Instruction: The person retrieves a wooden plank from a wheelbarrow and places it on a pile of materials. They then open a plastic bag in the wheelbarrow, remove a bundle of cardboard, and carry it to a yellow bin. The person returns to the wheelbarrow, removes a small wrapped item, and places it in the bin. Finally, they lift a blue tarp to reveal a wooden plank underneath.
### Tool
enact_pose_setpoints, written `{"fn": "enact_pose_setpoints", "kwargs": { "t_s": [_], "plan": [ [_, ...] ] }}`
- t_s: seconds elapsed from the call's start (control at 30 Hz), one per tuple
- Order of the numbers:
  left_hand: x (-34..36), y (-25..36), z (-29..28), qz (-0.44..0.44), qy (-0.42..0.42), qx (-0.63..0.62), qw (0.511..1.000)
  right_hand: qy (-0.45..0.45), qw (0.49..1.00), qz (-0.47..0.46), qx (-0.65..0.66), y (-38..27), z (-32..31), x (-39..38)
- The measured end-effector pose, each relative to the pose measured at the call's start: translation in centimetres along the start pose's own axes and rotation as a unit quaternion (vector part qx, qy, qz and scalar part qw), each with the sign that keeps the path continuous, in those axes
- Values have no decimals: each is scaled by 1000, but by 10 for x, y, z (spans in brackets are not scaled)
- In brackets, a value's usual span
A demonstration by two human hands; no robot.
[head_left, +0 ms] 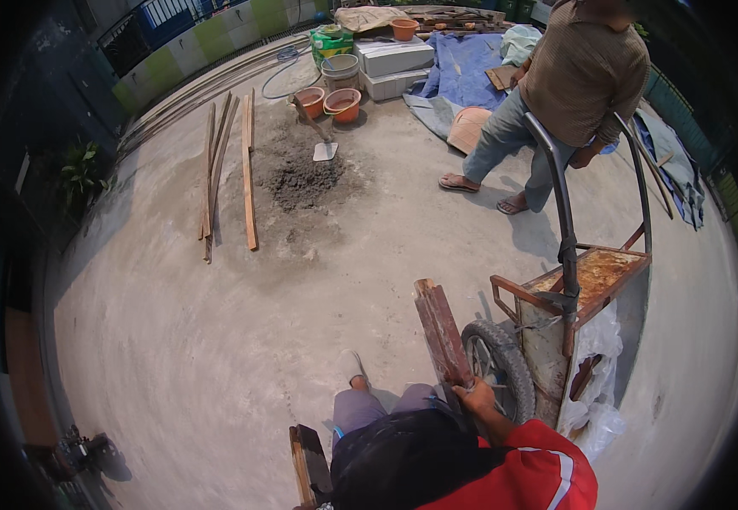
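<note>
My right hand (pixel 476 395) is closed around a bundle of weathered red-brown wooden boards (pixel 438 327), held low beside the cart's black tyre (pixel 511 382). The rusty metal cart (pixel 607 276) has tall tubular handles and pale plastic sacks (pixel 594 421) on its side. At the lower edge, short dark wooden pieces (pixel 309 463) stand left of my legs; my left hand does not show, so I cannot tell whether it holds them.
Another person (pixel 577 81) stands by the cart handles. Ahead lie a mortar pile (pixel 305 183) with a shovel (pixel 325 152) and long planks (pixel 248 204). Buckets (pixel 343 106), white blocks (pixel 390 85) and a blue tarp (pixel 458 68) are at the back.
</note>
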State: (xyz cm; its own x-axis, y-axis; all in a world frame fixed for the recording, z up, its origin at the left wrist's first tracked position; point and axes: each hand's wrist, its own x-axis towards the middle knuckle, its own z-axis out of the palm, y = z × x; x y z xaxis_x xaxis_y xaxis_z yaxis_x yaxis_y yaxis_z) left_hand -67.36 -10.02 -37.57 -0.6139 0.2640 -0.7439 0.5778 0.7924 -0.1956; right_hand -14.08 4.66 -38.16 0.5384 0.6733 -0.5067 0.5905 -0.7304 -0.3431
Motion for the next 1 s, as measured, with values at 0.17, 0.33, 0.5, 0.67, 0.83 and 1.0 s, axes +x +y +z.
{"fn": "enact_pose_setpoints", "kwargs": {
  "t_s": [0.17, 0.33, 0.5, 0.67, 0.83, 1.0],
  "plan": [
    [63, 25, -68, 12, -32, 51, 998, 38, 999, 28, 27, -29, 20, -8],
    [135, 87, -137, 103, -28, 114, 988, 68, 995, 62, 24, -69, 29, -22],
    [166, 155, -202, 128, -39, 113, 985, 120, 988, 95, 30, -96, 51, -23],
    [198, 197, -228, 151, -1, 113, 982, 120, 983, 133, 47, -93, 74, -9],
    [241, 217, -224, 133, 8, 157, 978, 147, 968, 187, 81, -119, 70, 13],
    [223, 265, -228, 134, 4, 162, 978, 126, 957, 231, 119, -151, 51, 60]
  ]
}}
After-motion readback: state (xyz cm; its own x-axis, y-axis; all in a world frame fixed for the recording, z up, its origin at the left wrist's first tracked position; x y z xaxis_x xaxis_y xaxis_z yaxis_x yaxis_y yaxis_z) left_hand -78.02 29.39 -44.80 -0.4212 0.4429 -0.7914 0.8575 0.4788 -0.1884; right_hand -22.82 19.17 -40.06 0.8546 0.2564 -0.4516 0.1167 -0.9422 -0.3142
